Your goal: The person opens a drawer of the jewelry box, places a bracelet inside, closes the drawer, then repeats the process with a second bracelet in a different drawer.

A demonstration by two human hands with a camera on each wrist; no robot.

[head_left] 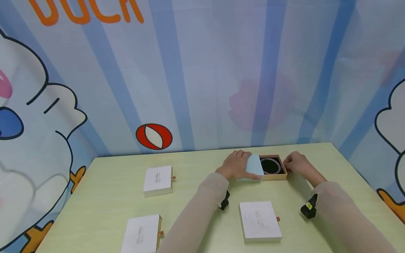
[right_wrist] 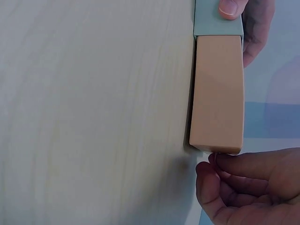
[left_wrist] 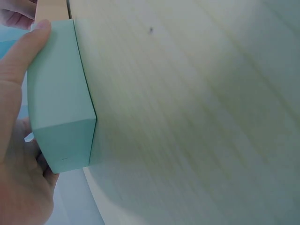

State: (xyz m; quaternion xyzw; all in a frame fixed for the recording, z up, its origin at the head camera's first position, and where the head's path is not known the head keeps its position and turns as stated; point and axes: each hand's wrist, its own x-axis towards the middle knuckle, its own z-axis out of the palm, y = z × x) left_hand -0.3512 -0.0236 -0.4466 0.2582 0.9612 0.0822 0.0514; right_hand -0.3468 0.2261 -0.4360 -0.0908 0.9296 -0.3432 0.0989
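Observation:
My left hand grips the light blue-green sleeve of a slide-out box near the table's back edge. Its thumb lies along the near side and the other fingers along the far side. Out of the sleeve's right end sticks a tan drawer. A pale bangle lies in the drawer around a dark pad. At the drawer's right end, my right hand pinches a small pull tab between thumb and fingers; most of the tab is hidden.
White boxes with small orange tabs lie on the table: one at the back left, one at the front left beside my left sleeve, one at the front middle between my forearms. A printed cloth backdrop hangs behind the table.

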